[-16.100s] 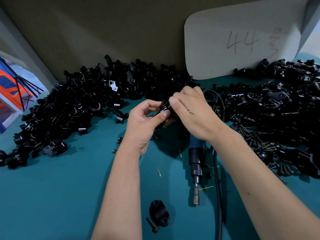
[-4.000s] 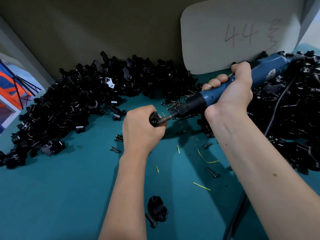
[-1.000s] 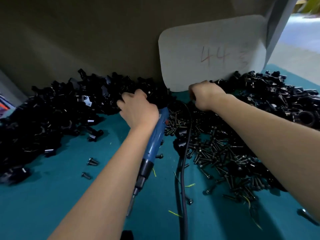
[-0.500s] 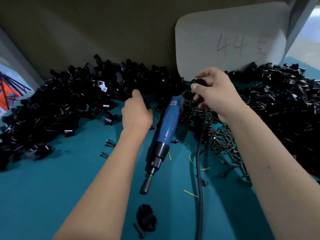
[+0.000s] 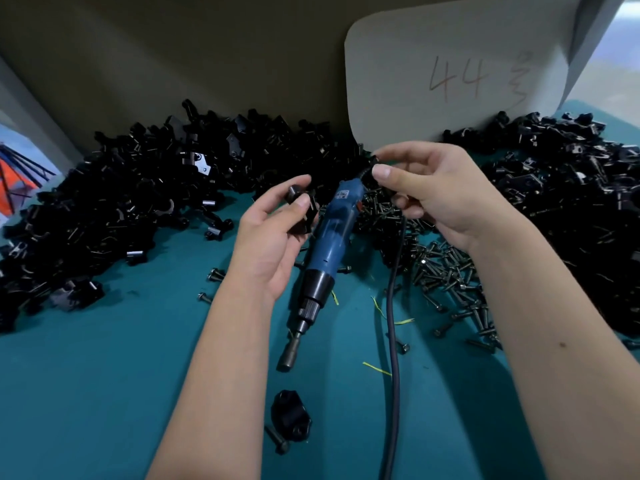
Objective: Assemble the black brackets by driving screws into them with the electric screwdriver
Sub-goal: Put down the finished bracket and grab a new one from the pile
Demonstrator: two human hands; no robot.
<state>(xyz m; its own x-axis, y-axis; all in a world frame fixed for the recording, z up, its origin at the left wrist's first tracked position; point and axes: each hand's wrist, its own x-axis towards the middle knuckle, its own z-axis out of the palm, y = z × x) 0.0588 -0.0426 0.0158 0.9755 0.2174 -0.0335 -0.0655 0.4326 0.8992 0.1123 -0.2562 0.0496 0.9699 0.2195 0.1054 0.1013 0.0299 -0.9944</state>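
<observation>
A teal table (image 5: 104, 393) is seen from above, with two bare forearms reaching forward over it. A black bracket (image 5: 300, 211) is held in the left hand (image 5: 273, 237), gripped between the thumb and curled fingers, palm turned up, just left of the screwdriver. A smaller black part (image 5: 371, 168) is pinched between the thumb and forefinger of the right hand (image 5: 436, 195), raised above the top end of the tool; what kind of part it is cannot be made out.

The blue electric screwdriver (image 5: 329, 251) is lying flat on the table between the two hands, untouched, with its metal tip (image 5: 289, 358) pointed toward the viewer. A dark cable (image 5: 393, 341) is run from its far end down toward the near edge.

A large heap of black brackets (image 5: 121, 209) is piled along the back left of the table, and a second heap (image 5: 571, 209) is piled at the right. A scatter of loose dark screws (image 5: 450, 278) is spread beneath the right wrist. One more bracket (image 5: 291, 415) is set alone near the front, with a single screw (image 5: 277, 439) touching it. A pale card (image 5: 450, 71) marked "44" is leaned against the brown back wall (image 5: 173, 57).
</observation>
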